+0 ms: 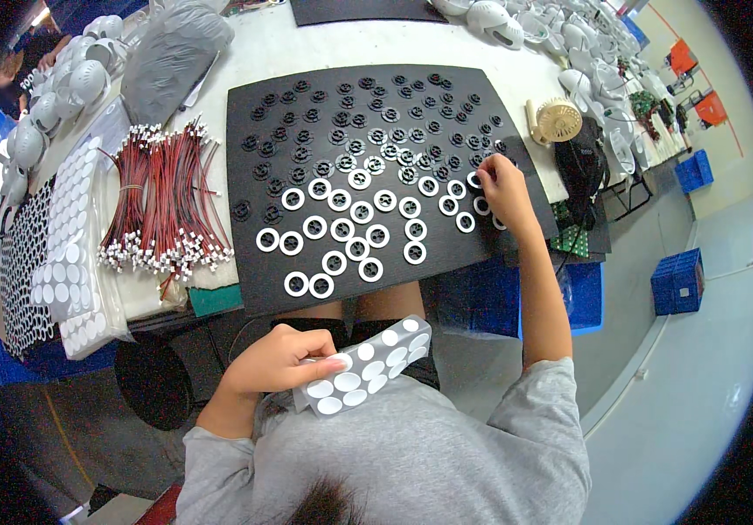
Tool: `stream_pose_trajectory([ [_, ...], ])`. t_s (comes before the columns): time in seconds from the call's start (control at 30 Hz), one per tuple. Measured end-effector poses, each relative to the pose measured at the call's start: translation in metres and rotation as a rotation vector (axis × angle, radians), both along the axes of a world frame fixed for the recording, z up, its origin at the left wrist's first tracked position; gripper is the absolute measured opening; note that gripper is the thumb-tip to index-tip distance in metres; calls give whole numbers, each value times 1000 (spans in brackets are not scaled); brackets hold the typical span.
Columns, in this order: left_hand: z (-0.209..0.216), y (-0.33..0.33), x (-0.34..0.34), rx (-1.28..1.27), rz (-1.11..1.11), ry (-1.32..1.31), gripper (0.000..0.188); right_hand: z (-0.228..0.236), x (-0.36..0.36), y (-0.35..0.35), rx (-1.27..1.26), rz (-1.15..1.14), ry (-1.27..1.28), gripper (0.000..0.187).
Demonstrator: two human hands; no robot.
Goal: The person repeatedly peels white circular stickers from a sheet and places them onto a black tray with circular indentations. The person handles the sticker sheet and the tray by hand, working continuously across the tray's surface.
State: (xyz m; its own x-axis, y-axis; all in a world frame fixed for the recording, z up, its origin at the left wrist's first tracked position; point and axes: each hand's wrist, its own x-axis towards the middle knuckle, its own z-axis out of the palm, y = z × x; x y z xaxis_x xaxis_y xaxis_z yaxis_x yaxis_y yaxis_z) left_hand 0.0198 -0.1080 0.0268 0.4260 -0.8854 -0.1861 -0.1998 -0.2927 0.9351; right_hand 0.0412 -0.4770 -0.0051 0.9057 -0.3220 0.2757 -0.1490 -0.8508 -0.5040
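Observation:
My left hand (293, 357) is closed on a clear sheet of round white stickers (348, 381), held over my lap. The sheet bends, and several white discs show on it. My right hand (505, 192) reaches to the right side of a black board (306, 262). Its fingers are pinched together at a white ring (474, 180), partly covered by the fingertips. Across the nearer part of the board lie several white rings (370, 269) on small black round parts. Farther back are rows of black round parts (311, 115) without white rings.
Left of the board are red-and-black wire bundles (162, 206), stacked sticker sheets (69, 262) and a grey plastic bag (171, 66). White domed housings (490, 19) are heaped behind. A beige handheld fan (557, 121) and black bag (579, 166) lie right. Blue crates (677, 280) stand below.

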Motion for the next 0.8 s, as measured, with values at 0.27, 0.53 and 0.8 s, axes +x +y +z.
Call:
stream_pose_trajectory([
  [0.27, -1, 1, 0, -5, -7, -22, 23, 3, -4, 6, 117, -25, -59, 8],
  [0.53, -1, 0, 0, -17, -10, -24, 20, 2, -9, 3, -72, 30, -184, 10],
  [0.8, -1, 0, -1, -36, -8, -18, 20, 5, -21, 16, -50, 27, -61, 13],
])
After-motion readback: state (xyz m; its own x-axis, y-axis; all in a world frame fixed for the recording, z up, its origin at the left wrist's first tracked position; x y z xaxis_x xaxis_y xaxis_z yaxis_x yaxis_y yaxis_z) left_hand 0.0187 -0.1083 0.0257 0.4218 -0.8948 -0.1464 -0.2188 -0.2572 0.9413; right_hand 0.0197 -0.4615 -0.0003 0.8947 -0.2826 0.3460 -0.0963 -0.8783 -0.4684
